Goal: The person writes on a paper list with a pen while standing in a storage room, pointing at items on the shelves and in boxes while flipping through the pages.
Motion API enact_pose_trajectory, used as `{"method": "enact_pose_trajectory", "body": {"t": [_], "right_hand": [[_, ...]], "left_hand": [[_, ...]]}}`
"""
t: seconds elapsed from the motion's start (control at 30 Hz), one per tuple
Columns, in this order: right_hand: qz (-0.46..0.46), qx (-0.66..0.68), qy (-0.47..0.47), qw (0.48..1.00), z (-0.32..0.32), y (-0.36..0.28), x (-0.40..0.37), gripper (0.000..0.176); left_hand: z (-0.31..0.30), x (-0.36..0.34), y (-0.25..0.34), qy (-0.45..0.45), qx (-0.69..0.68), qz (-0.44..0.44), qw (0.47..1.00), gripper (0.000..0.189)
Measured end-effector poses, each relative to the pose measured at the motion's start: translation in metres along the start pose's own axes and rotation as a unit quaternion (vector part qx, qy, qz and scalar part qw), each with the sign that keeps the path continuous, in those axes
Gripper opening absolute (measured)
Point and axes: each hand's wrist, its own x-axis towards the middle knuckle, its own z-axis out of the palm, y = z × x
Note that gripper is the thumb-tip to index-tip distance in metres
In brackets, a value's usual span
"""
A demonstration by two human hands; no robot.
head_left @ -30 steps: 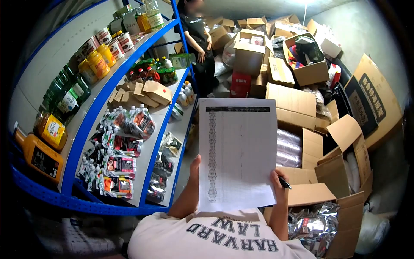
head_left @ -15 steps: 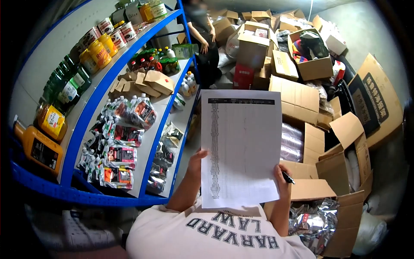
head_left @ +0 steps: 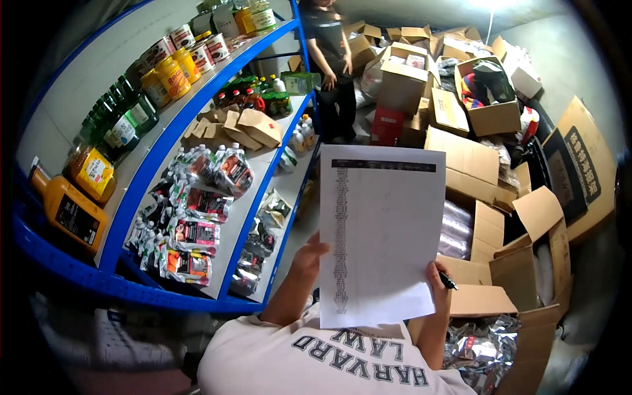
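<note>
A white printed sheet of paper (head_left: 388, 237) is held upright in front of my chest. It has a black header row and a column of small print that I cannot read. My left hand (head_left: 311, 255) grips its left edge, with most of the fingers hidden behind the page. At the lower right edge my right hand (head_left: 440, 284) pinches the sheet and also holds a black pen (head_left: 448, 281), whose tip points away to the right.
On my left a blue-edged shelf (head_left: 227, 283) carries drink pouches (head_left: 197, 234), green bottles (head_left: 128, 118), jars (head_left: 172, 80) and cans. Open cardboard boxes (head_left: 461, 155) pile up ahead and right. A person (head_left: 329, 59) stands at the shelf's far end.
The view has shifted, so shelf, boxes and paper sit slightly further right and lower. More of the standing person shows. Both hands keep their hold on the sheet.
</note>
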Motion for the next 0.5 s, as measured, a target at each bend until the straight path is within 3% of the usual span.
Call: {"method": "enact_pose_trajectory", "body": {"t": [0.37, 0.5], "right_hand": [[-0.025, -0.005, 0.006, 1.000, -0.011, 0.017, -0.002, 0.013], [-0.007, 0.029, -0.043, 0.999, -0.013, 0.008, -0.004, 0.013]], "left_hand": [[0.008, 0.004, 0.002, -0.024, -0.058, -0.054, 0.997, 0.035], [0.015, 0.005, 0.000, -0.038, -0.024, -0.054, 0.998, 0.035]]}}
